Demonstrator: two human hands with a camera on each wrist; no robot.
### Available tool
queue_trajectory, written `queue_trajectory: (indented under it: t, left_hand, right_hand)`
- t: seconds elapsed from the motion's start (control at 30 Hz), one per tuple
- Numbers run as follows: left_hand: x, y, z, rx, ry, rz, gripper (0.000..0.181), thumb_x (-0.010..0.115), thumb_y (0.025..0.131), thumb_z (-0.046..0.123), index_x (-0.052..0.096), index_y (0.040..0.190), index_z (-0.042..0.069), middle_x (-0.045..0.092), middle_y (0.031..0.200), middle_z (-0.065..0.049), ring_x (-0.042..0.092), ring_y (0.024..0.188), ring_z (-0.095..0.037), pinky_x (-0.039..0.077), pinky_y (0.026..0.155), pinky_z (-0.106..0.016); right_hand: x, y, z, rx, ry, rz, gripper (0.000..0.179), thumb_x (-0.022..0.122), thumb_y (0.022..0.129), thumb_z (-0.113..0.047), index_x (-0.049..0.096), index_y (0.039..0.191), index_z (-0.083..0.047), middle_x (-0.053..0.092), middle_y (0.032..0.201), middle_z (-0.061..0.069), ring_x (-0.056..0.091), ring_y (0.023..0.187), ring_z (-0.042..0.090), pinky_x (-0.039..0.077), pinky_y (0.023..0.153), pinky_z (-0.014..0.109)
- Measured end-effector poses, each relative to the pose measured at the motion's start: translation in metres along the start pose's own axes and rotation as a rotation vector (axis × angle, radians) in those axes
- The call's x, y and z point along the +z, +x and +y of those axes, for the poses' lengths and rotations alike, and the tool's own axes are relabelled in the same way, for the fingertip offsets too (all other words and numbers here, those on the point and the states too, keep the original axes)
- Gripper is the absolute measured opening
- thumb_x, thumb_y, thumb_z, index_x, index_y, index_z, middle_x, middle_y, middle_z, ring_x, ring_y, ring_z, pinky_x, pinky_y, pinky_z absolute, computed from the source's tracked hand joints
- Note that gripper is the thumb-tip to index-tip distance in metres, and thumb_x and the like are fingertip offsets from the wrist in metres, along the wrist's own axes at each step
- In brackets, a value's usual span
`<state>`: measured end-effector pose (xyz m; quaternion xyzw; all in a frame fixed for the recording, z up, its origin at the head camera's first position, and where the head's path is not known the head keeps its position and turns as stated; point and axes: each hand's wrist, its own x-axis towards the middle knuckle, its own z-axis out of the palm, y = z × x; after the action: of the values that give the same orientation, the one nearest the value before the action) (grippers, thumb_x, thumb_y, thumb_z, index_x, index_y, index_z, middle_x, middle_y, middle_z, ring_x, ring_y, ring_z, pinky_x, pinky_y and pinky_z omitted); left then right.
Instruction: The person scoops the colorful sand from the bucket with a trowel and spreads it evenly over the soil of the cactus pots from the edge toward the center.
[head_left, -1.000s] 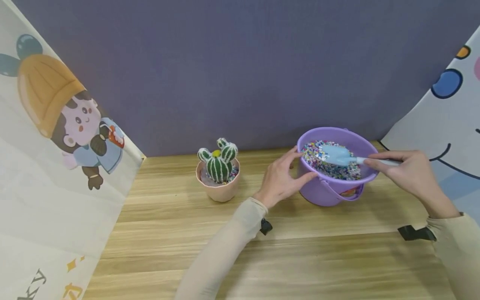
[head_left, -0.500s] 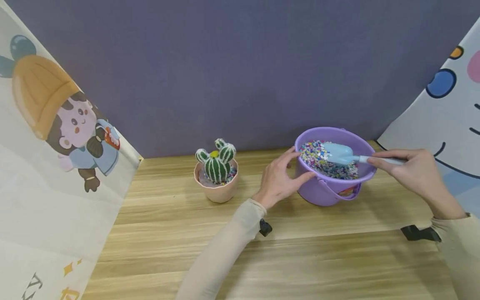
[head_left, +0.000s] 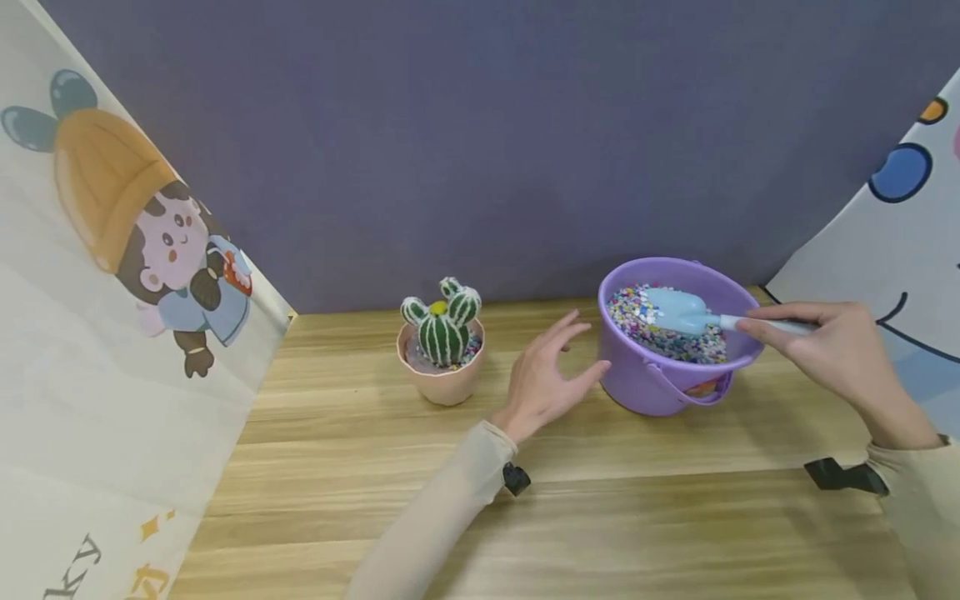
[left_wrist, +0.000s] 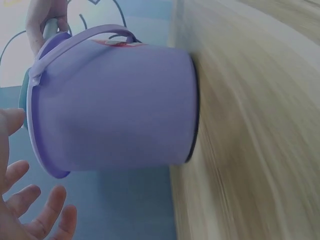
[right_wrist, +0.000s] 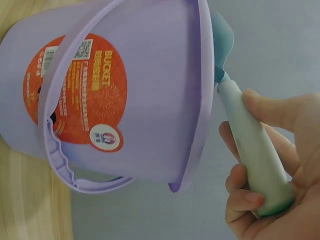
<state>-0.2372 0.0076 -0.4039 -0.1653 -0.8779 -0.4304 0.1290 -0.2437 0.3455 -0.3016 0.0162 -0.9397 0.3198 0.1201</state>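
Observation:
A purple bucket holding many small multicoloured beads stands on the wooden table at the right. My right hand grips the pale handle of a light blue toy shovel, whose blade is over the beads inside the rim. In the right wrist view the fingers wrap round that handle. My left hand is apart from the bucket, just left of it, fingers spread and holding nothing. Left of that hand sits a pink pot with a knitted green cactus and some beads in it.
A dark blue-grey panel rises along the table's back edge. White printed sheets flank both sides, the left one with a cartoon figure. The bucket's handle hangs down at its front. The wooden table extends toward the front.
My left hand has let go of the bucket's rim and moved a little to the left. The shovel has shifted slightly right in my right hand's grip, staying over the beads.

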Motion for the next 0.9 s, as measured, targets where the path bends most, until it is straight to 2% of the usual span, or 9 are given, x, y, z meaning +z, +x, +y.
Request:
queue_trajectory:
  t: [0.1,0.27,0.37,0.47,0.57,0.73,0.83,0.9]
  left_hand:
    - [-0.006,-0.008,-0.004,-0.006,-0.003,0.005,0.061,0.073,0.095,0.055,0.061,0.149,0.030,0.042,0.169,0.015,0.066,0.129,-0.016,0.053,0.113,-0.050]
    - [-0.015,-0.015,-0.008,0.039,-0.020,0.032,0.056,0.074,0.097,0.049,0.063,0.147,0.027,0.048,0.166,0.008,0.067,0.128,-0.020,0.054,0.112,-0.049]
    - [-0.019,-0.019,-0.010,0.070,-0.021,0.052,0.053,0.074,0.097,0.045,0.065,0.144,0.024,0.053,0.163,0.004,0.069,0.124,-0.021,0.055,0.109,-0.045]
    - [-0.023,-0.023,-0.012,0.102,-0.023,0.073,0.051,0.075,0.097,0.041,0.067,0.142,0.021,0.057,0.160,0.001,0.068,0.128,-0.021,0.056,0.108,-0.042]
    - [-0.028,-0.027,-0.016,0.149,-0.019,0.108,0.047,0.077,0.096,0.034,0.069,0.138,0.017,0.061,0.155,-0.003,0.067,0.130,-0.023,0.059,0.103,-0.039]
    - [-0.038,-0.032,-0.022,0.224,-0.009,0.177,0.040,0.080,0.093,0.025,0.073,0.130,0.013,0.068,0.147,-0.011,0.073,0.112,-0.022,0.062,0.092,-0.032]
    - [-0.044,-0.036,-0.028,0.247,0.013,0.213,0.038,0.081,0.091,0.022,0.074,0.127,0.010,0.071,0.141,-0.012,0.073,0.102,-0.021,0.062,0.089,-0.029]
    - [-0.049,-0.039,-0.032,0.248,0.017,0.238,0.037,0.082,0.090,0.021,0.074,0.124,0.009,0.072,0.138,-0.012,0.073,0.099,-0.021,0.062,0.087,-0.029]
  right_hand:
    - [0.001,-0.002,-0.004,-0.002,0.010,0.000,0.040,0.088,0.088,-0.044,0.086,0.107,-0.009,0.052,0.083,-0.054,0.052,0.078,-0.013,0.041,0.063,0.015]
    - [0.003,-0.005,-0.011,0.019,0.026,-0.017,0.043,0.087,0.088,-0.048,0.085,0.110,-0.011,0.051,0.087,-0.054,0.051,0.085,-0.017,0.040,0.069,0.014]
    - [0.006,-0.009,-0.015,0.028,0.034,-0.037,0.045,0.086,0.089,-0.050,0.085,0.113,-0.012,0.052,0.090,-0.052,0.050,0.089,-0.016,0.041,0.070,0.015]
    - [0.009,-0.012,-0.019,0.025,0.045,-0.043,0.044,0.086,0.088,-0.050,0.085,0.113,-0.014,0.055,0.092,-0.049,0.052,0.088,-0.011,0.041,0.069,0.016]
    - [0.013,-0.014,-0.025,0.016,0.040,-0.037,0.042,0.086,0.088,-0.052,0.086,0.111,-0.017,0.061,0.098,-0.041,0.053,0.086,-0.007,0.041,0.068,0.017]
    - [0.021,-0.016,-0.035,-0.006,0.040,-0.038,0.040,0.086,0.087,-0.052,0.087,0.109,-0.018,0.068,0.095,-0.033,0.054,0.079,-0.004,0.042,0.062,0.023]
    - [0.028,-0.017,-0.039,-0.025,0.042,-0.034,0.038,0.087,0.087,-0.049,0.087,0.107,-0.017,0.080,0.100,-0.011,0.053,0.075,0.001,0.041,0.057,0.029]
    - [0.033,-0.017,-0.041,-0.045,0.043,-0.036,0.037,0.087,0.088,-0.047,0.087,0.106,-0.015,0.082,0.108,0.009,0.049,0.071,0.005,0.038,0.053,0.032]
